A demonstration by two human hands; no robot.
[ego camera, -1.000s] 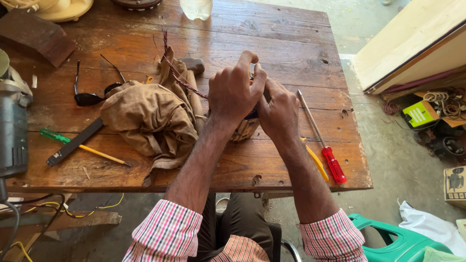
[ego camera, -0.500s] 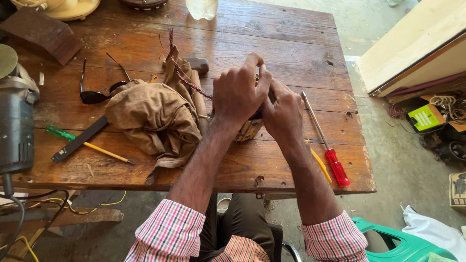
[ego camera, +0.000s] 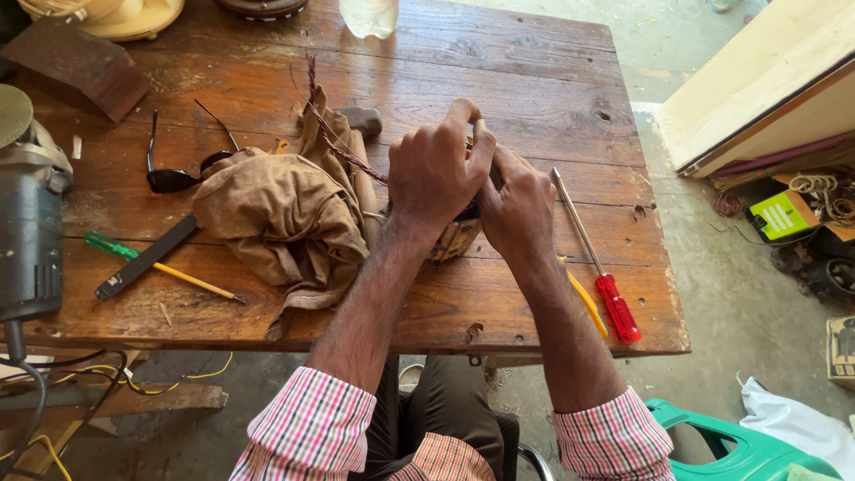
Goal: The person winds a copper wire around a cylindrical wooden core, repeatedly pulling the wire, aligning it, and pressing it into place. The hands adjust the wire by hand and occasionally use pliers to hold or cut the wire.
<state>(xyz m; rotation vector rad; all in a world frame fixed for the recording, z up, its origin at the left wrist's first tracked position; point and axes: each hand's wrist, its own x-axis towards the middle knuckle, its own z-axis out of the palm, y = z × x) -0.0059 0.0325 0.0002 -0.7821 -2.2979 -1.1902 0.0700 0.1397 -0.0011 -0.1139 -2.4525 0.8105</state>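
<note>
a: that brown cloth (ego camera: 276, 214) lies bunched against his left hand (ego camera: 435, 169); it could snag the twisted cord (ego camera: 343, 147) if he tugs.

b: and the red screwdriver (ego camera: 598, 267) sits near the desk (ego camera: 534, 80) edge, an elbow might knock it off.

a: what's he holding?

b: a round wound thing (ego camera: 454, 239), mid-desk. both hands clamped on it, right hand (ego camera: 517, 209) too; fingers together, covering most of it.

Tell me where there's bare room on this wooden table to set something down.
Bare board lies on the table between the plastic bottle and both hands, and along the near edge below the brown cloth. It is crowded around the cloth, sunglasses and red-handled screwdriver.
</note>
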